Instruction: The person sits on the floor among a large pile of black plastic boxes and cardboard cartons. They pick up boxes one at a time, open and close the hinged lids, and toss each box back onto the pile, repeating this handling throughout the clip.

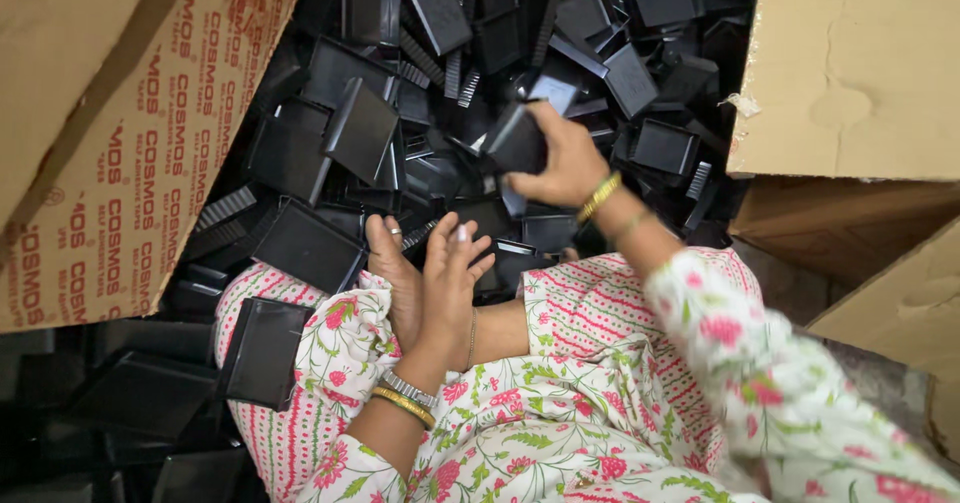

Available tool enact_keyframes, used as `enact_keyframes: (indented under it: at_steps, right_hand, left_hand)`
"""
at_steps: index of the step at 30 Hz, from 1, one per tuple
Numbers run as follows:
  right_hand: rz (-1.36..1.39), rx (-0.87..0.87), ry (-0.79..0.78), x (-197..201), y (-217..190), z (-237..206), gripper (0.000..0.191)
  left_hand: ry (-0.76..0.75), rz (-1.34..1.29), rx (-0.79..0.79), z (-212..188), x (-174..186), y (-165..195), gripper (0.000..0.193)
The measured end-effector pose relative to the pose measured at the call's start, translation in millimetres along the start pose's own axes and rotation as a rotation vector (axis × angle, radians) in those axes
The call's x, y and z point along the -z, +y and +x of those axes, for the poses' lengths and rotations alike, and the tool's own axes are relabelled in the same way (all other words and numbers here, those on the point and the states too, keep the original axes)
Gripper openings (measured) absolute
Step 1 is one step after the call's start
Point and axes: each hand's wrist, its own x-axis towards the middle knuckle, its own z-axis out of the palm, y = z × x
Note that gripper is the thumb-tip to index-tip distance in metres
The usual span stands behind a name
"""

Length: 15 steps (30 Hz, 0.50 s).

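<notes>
Gripping black plastic tray (516, 141), right hand (566, 159) over tray pile (420, 83); left hand (447, 281) open, resting on foot (392, 263).

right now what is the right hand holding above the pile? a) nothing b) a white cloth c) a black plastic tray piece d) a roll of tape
c: the right hand grips a black plastic tray piece lifted over the pile of similar pieces.

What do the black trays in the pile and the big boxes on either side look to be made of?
Black trays: apparently moulded plastic, matt with a soft sheen, thin raised rims; the right hand grips one. Boxes: brown corrugated cardboard, dull, creased, with torn edges.
</notes>
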Motion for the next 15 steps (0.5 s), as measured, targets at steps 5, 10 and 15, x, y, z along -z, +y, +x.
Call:
enact_keyframes:
  at_steps: [5, 10, 15]
  right_hand:
    - [1.341, -0.282, 0.011, -29.3, -54.4, -83.6, 0.068]
    - [1.618, -0.525, -0.092, -44.7, -77.2, -112.0, 0.074]
    - [1.408, -0.453, -0.068, -28.2, -76.5, -110.0, 0.078]
  left_hand:
    - [-0.063, -0.19, 0.337, -0.2, 10.9, -3.1, 0.067]
    - [0.009, 0.265, -0.007, -3.4, 12.5, -6.9, 0.07]
    - [-0.054, 0.186, -0.161, -10.8, 7.7, 1.3, 0.07]
